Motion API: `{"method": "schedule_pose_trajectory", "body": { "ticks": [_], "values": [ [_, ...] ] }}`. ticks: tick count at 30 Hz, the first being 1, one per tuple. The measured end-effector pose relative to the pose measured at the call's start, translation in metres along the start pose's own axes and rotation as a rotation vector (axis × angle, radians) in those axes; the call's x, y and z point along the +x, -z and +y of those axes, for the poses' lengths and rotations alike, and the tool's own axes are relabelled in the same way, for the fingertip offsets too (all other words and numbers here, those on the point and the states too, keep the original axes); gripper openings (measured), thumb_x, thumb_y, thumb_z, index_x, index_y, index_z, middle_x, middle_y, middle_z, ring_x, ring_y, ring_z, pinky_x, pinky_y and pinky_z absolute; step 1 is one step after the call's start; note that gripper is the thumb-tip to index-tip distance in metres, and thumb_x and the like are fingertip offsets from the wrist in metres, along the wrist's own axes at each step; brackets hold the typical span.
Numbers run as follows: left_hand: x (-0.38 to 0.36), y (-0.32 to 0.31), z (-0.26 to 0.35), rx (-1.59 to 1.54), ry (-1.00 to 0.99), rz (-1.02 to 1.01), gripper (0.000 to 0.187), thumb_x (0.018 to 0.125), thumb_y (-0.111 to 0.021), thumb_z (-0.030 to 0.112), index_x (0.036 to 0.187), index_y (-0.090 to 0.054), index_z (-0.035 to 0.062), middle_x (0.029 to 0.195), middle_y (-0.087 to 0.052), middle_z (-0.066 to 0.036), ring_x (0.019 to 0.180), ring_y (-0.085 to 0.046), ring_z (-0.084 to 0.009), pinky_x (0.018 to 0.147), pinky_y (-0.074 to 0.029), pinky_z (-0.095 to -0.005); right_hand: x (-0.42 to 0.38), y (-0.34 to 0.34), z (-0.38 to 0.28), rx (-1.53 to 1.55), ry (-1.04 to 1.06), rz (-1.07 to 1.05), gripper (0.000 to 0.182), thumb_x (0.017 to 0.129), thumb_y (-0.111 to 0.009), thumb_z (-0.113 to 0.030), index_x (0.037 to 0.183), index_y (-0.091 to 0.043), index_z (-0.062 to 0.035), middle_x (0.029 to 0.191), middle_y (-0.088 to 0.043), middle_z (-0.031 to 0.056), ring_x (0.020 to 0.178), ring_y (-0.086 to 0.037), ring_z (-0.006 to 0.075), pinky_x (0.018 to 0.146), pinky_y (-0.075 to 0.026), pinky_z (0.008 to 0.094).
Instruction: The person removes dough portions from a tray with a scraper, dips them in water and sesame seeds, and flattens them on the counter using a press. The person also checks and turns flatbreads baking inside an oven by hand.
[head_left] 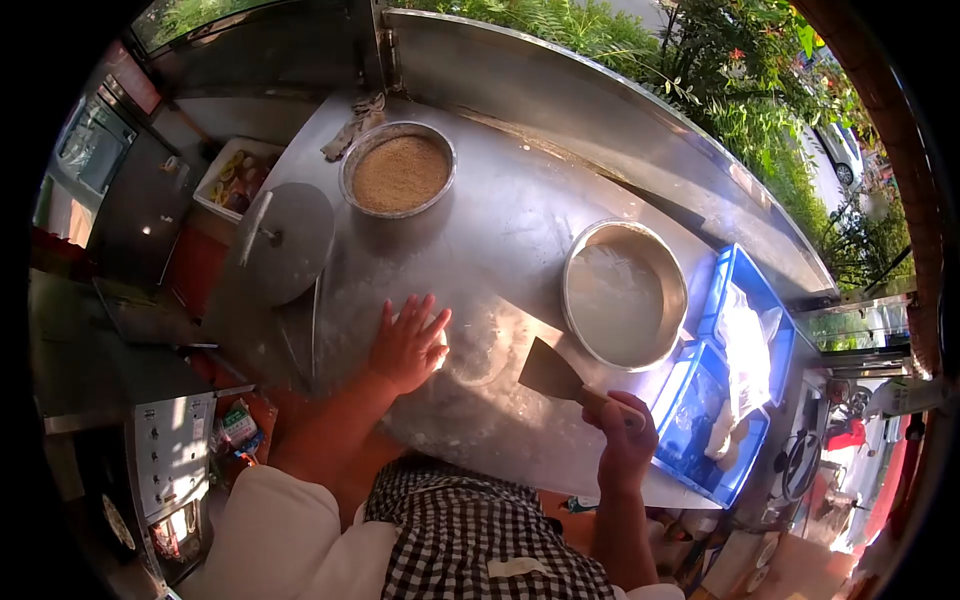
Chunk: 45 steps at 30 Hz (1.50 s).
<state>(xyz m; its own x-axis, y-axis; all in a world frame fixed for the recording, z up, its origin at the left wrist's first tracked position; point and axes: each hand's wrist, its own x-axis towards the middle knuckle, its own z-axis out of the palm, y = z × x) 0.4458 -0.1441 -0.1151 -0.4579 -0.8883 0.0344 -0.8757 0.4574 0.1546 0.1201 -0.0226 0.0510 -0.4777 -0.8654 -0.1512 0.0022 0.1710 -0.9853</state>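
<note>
On the metal table [480,240], my left hand [408,345] is spread palm down with its fingers apart, over the floury surface. My right hand [628,440] grips the wooden handle of a scraper [552,370], whose flat, wide blade points to the left above the table. Just beyond the scraper stands a round metal pan [620,295] with a pale, whitish content. Farther off to the left is a metal bowl [400,175] filled with brown crumbs or grains. Flour smears mark the tabletop between my hands.
Blue plastic trays [728,375] with a white cloth or bag [745,350] lie at the right. A round metal lid [287,243] is at the table's left edge, near a white container [238,180]. A crumpled rag [354,127] lies by the bowl. A metal wall [600,110] borders the far side.
</note>
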Motion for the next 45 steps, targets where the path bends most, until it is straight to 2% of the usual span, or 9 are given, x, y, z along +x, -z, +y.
{"method": "schedule_pose_trajectory", "body": {
  "ticks": [1,5,9,15,18,22,30,40,45],
  "values": [
    [0.002,0.001,-0.001,-0.033,-0.027,0.024,0.069,0.103,-0.065,0.048,0.165,-0.043,0.0247,0.171,-0.037,-0.014,0.157,-0.037,-0.0396,0.124,-0.024,-0.0742,-0.003,-0.003,0.009,-0.051,0.015,0.004,0.032,0.102,-0.073,-0.014,0.125,-0.067,0.0067,0.106,-0.076,0.0179,0.090,-0.077,0.0260,0.085,-0.064,0.0354],
    [-0.004,0.008,0.004,-0.058,-0.144,0.019,0.069,0.103,-0.065,0.047,0.164,-0.044,0.0228,0.172,-0.038,-0.007,0.156,-0.038,-0.0337,0.125,-0.024,-0.0704,-0.011,-0.032,0.039,-0.334,0.220,-0.029,0.030,0.099,-0.075,-0.003,0.128,-0.070,0.0029,0.118,-0.075,0.0147,0.105,-0.074,0.0218,0.091,-0.060,0.0347],
    [0.007,0.007,0.007,-0.098,-0.218,0.012,0.068,0.105,-0.061,0.048,0.165,-0.044,0.0201,0.173,-0.037,-0.004,0.159,-0.034,-0.0311,0.128,-0.020,-0.0674,-0.015,-0.047,0.066,-0.633,0.556,-0.097,0.035,0.093,-0.079,-0.003,0.127,-0.075,-0.0090,0.126,-0.071,0.0145,0.111,-0.072,0.0356,0.096,-0.059,0.0409],
    [0.000,0.003,0.025,-0.142,-0.257,-0.139,0.071,0.102,-0.064,0.046,0.164,-0.046,0.0162,0.175,-0.036,-0.005,0.161,-0.031,-0.0342,0.129,-0.019,-0.0663,-0.001,-0.031,0.121,-0.945,0.578,-0.348,0.047,0.093,-0.077,-0.012,0.139,-0.068,-0.0134,0.144,-0.063,0.0099,0.131,-0.064,0.0341,0.107,-0.055,0.0473],
    [-0.010,0.022,0.024,-0.278,-0.149,0.097,0.070,0.102,-0.063,0.040,0.163,-0.045,0.0123,0.172,-0.039,-0.012,0.158,-0.037,-0.0381,0.128,-0.021,-0.0676,0.006,-0.023,0.111,-1.060,0.558,-0.484,0.055,0.091,-0.080,-0.021,0.143,-0.064,-0.0142,0.150,-0.059,0.0113,0.142,-0.056,0.0343,0.119,-0.045,0.0518],
    [-0.029,-0.010,-0.020,-0.294,0.273,0.300,0.066,0.103,-0.063,0.027,0.162,-0.043,0.0056,0.169,-0.040,-0.023,0.157,-0.036,-0.0438,0.129,-0.021,-0.0643,0.018,-0.034,0.106,-1.052,0.538,-0.585,0.063,0.092,-0.078,-0.031,0.148,-0.059,-0.0096,0.155,-0.056,0.0139,0.151,-0.046,0.0368,0.129,-0.032,0.0549],
    [-0.041,-0.014,-0.060,-0.128,0.390,0.247,0.066,0.100,-0.065,0.029,0.158,-0.046,0.0026,0.165,-0.046,-0.021,0.153,-0.042,-0.0427,0.128,-0.029,-0.0593,0.064,-0.213,0.113,-0.894,0.876,-0.904,0.070,0.106,-0.059,-0.042,0.160,-0.045,0.0004,0.169,-0.042,0.0189,0.161,-0.033,0.0357,0.133,-0.022,0.0529],
    [-0.042,-0.009,-0.064,-0.235,0.411,0.187,0.064,0.103,-0.062,0.029,0.156,-0.046,-0.0016,0.165,-0.044,-0.025,0.155,-0.039,-0.0452,0.130,-0.025,-0.0591,0.057,-0.244,0.153,-1.084,0.899,-0.881,0.083,0.104,-0.057,-0.053,0.167,-0.036,-0.0040,0.176,-0.031,0.0153,0.165,-0.023,0.0326,0.134,-0.010,0.0573],
    [-0.046,-0.006,-0.061,-0.217,0.386,0.170,0.065,0.102,-0.063,0.030,0.156,-0.046,-0.0007,0.166,-0.043,-0.023,0.156,-0.037,-0.0426,0.130,-0.025,-0.0579,0.051,-0.247,0.141,-1.132,0.934,-0.918,0.078,0.101,-0.063,-0.050,0.164,-0.044,-0.0082,0.173,-0.038,0.0115,0.163,-0.029,0.0327,0.133,-0.013,0.0601]
  ]
}}
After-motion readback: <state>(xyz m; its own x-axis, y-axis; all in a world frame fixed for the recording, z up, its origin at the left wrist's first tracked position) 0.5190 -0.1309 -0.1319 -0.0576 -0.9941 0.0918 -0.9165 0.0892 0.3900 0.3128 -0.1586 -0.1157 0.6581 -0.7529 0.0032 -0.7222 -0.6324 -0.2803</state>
